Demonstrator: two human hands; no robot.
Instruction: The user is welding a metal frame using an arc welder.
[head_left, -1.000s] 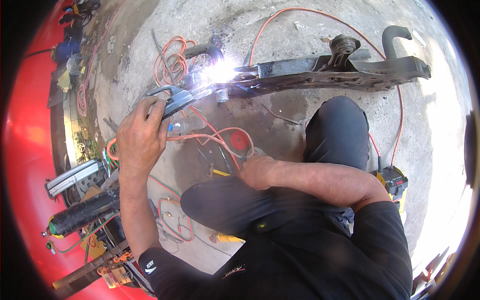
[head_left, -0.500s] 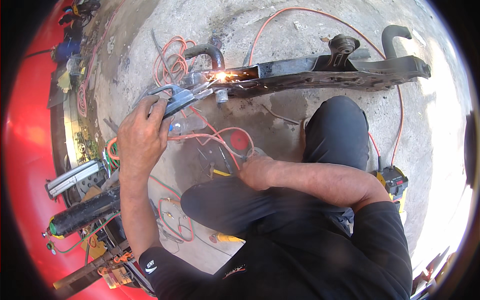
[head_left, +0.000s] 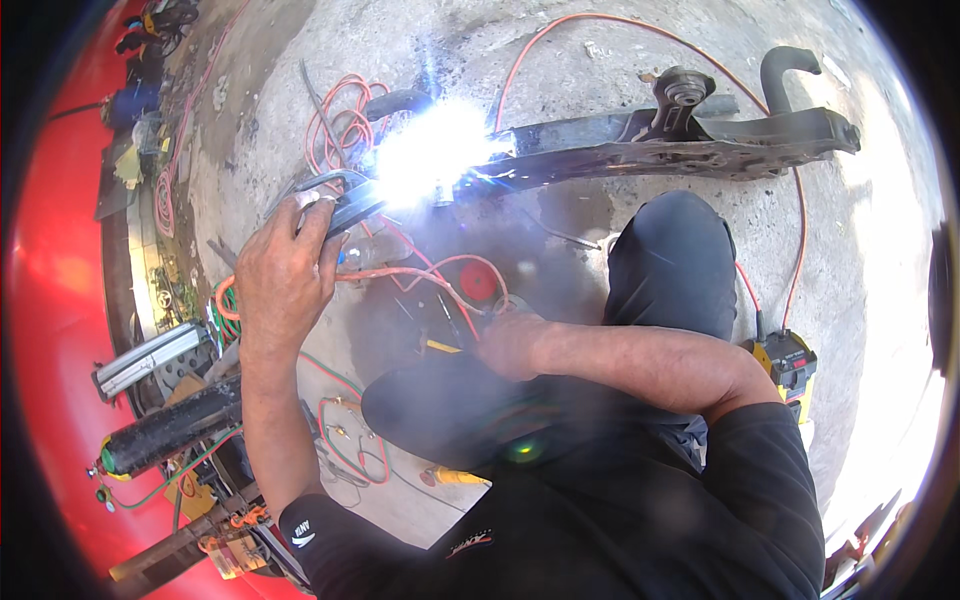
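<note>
Two bare hands in view. Left hand [head_left: 283, 262] is wrapped around a dark electrode holder [head_left: 352, 208], fingers closed on the handle; holder's front end runs into a white arc glare [head_left: 432, 155] that hides its tip. Glare covers the left part of a long dark metal beam [head_left: 590, 145] – beam lies across the concrete floor [head_left: 560, 75], bent pipe [head_left: 777, 82] near its right end. Right hand [head_left: 512, 342] is by the left knee [head_left: 420, 405], near the orange cable [head_left: 375, 273]; finger state – can't tell, too dim. Red disc [head_left: 478, 281] sits between right hand and beam. Clear bottle [head_left: 380, 250] just beside left hand. Yellow-black machine [head_left: 787, 362] right of the right knee [head_left: 672, 265].
</note>
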